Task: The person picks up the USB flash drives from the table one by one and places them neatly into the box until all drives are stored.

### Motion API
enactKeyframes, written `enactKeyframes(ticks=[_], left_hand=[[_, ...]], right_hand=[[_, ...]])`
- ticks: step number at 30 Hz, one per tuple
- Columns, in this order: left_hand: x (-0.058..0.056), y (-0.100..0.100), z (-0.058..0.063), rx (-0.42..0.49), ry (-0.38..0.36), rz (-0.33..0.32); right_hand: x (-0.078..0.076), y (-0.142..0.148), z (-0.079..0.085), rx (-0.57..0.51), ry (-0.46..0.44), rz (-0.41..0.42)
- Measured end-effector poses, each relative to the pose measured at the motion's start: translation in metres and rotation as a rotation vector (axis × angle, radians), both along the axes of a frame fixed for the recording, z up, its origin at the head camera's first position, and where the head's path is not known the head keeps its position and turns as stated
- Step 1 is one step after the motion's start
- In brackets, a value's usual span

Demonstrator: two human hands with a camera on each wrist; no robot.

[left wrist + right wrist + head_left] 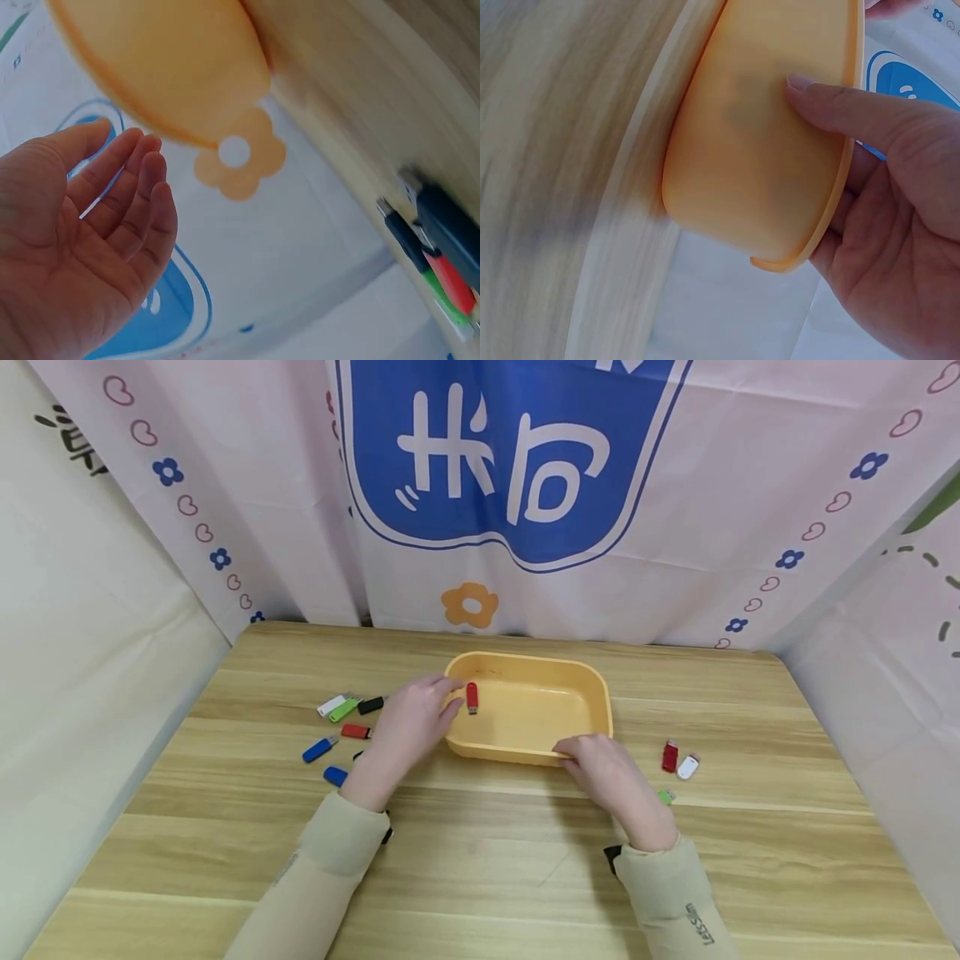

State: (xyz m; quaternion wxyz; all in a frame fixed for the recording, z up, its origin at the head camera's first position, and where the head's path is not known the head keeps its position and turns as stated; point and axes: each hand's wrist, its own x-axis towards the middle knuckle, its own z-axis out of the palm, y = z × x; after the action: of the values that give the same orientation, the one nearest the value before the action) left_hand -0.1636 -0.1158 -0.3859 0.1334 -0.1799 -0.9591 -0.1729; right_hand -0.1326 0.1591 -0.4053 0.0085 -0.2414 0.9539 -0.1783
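Observation:
A yellow plastic tray (525, 758) stands on the wooden table, one red USB flash drive (472, 697) at its left end. My left hand (416, 714) is at the tray's left rim, its fingertips beside that red drive. In the left wrist view the fingers (154, 202) are loosely bent, with nothing between them. My right hand (603, 768) grips the tray's near rim toward the right. The right wrist view has the thumb (832, 101) pressed against the tray's outer wall and the other fingers behind the rim, partly hidden.
Left of the tray lie several USB drives, among them a green one (344, 709), a black one (371, 705), a red one (356, 731) and a blue one (320, 749). To the right are a dark red drive (670, 756), a white one (687, 767) and a green one (666, 796).

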Motion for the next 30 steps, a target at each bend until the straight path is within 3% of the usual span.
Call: enactKeyframes(ticks=[6,13,18,30], left_hand=[[0.001,-0.021,0.007,0.050,-0.096,0.045],[0.003,-0.050,0.018,0.019,-0.183,0.073],[0.004,-0.068,0.020,-0.010,-0.300,0.100],[0.008,-0.084,0.021,-0.109,-0.557,0.121]], right_hand=[[0.000,0.000,-0.001,0.002,-0.006,-0.002],[0.000,-0.001,-0.001,-0.002,-0.007,-0.001],[0.000,-0.001,-0.001,-0.002,-0.009,-0.008],[0.000,-0.001,0.000,0.010,-0.002,-0.008]])
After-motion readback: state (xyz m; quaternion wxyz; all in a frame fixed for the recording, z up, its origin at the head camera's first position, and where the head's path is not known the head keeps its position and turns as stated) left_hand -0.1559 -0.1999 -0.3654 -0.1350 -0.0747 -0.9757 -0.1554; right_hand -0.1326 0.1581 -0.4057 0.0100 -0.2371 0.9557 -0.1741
